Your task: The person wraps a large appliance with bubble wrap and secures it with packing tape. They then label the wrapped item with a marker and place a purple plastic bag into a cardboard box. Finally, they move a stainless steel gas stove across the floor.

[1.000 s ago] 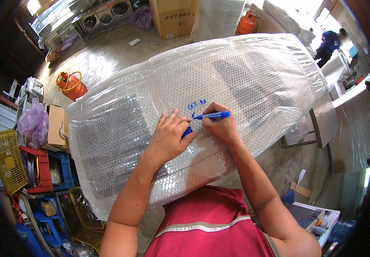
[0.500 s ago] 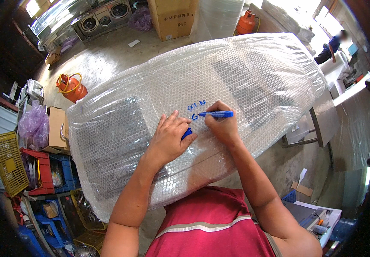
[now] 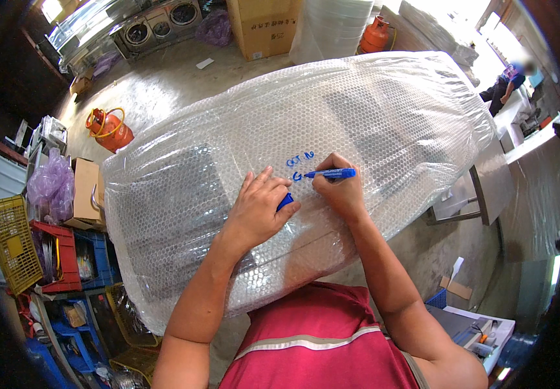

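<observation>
A large flat bundle in clear bubble wrap (image 3: 273, 117) lies in front of me, with darker panels showing through. My right hand (image 3: 340, 194) pinches a blue marker pen (image 3: 336, 173), its tip at the wrap just right of some blue handwriting (image 3: 300, 159). My left hand (image 3: 254, 207) lies on the wrap to the left of the writing, fingers stretched out. A blue marker cap (image 3: 285, 201) is tucked between its thumb and index finger.
An orange gas cylinder (image 3: 109, 131) stands at the left, another (image 3: 375, 35) at the back. A yellow basket (image 3: 14, 243) and a red crate (image 3: 59, 257) sit at left. A large cardboard box (image 3: 264, 29) stands behind. Far right, a person (image 3: 508, 81) is near a metal table (image 3: 458, 194).
The marker tip has shifted slightly right at the lower line of writing. My left hand stays put with the cap. The person at far right has changed posture.
</observation>
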A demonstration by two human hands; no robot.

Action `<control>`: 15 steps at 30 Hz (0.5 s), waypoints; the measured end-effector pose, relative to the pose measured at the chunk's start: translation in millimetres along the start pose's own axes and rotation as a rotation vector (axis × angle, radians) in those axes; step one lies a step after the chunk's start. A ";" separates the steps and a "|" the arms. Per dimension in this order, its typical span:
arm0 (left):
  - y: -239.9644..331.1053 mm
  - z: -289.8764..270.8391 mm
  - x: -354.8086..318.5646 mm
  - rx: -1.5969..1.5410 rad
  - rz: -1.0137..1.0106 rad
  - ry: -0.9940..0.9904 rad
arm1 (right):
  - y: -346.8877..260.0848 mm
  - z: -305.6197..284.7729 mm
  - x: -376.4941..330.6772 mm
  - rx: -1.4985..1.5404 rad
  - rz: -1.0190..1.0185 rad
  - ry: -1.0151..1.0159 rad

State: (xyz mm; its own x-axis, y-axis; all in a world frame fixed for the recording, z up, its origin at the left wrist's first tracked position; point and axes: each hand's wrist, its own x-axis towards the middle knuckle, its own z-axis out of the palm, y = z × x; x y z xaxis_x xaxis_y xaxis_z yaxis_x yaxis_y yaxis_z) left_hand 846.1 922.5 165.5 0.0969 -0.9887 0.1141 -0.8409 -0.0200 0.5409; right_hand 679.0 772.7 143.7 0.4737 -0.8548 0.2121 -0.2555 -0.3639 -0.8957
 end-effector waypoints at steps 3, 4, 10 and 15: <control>-0.7 0.4 -0.1 -0.007 -0.006 -0.009 | -0.4 -0.4 -0.6 0.035 -0.020 0.048; -0.9 0.5 -0.2 -0.003 -0.006 -0.008 | -0.4 -0.6 -0.9 0.083 -0.017 0.088; -0.9 1.1 -0.7 0.002 -0.004 -0.003 | -1.0 0.0 0.8 0.000 0.042 0.084; -1.0 0.3 -0.7 -0.013 -0.004 -0.001 | -0.7 0.2 1.8 -0.027 0.015 0.042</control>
State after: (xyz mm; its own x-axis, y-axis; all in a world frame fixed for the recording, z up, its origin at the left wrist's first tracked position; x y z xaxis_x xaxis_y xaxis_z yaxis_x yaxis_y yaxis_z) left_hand 846.7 923.1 164.7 0.0996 -0.9888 0.1107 -0.8332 -0.0221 0.5525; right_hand 680.2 771.6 144.6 0.4337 -0.8750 0.2152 -0.2856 -0.3600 -0.8882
